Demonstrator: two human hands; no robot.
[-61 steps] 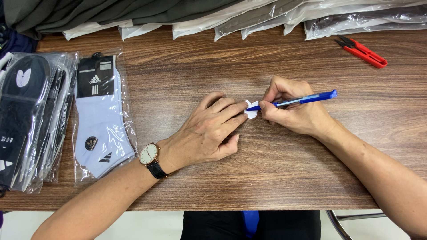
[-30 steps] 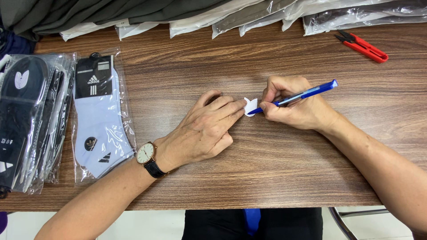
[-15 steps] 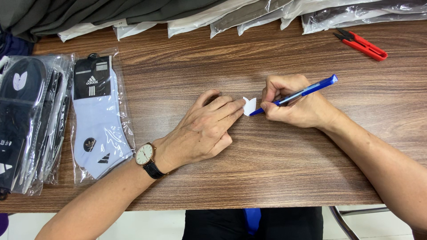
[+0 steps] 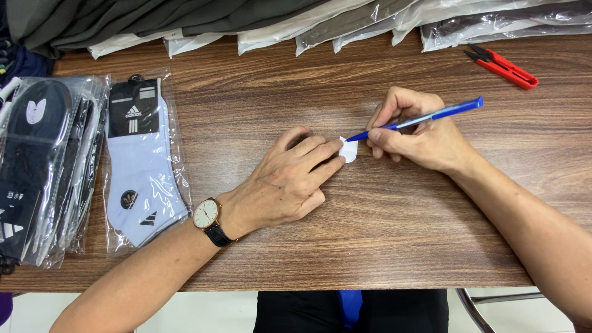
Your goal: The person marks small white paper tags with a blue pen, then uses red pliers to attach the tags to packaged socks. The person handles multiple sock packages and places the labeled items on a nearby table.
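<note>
Left hand point(image 4: 283, 185) lies flat, fingertips pinning the small white label point(image 4: 349, 150) mid-surface point(image 4: 382, 234). Right hand point(image 4: 419, 139), grip pinched on the blue pen point(image 4: 425, 118), tip at the label's top edge. Red snips point(image 4: 502, 66) sit well apart; packaged white socks point(image 4: 140, 163) near the left edge.

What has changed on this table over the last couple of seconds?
Very little. The right hand keeps its grip on the blue pen, tip at the small white paper label, which the left hand still pins down. The red snips and bagged pale blue socks have not moved.
</note>
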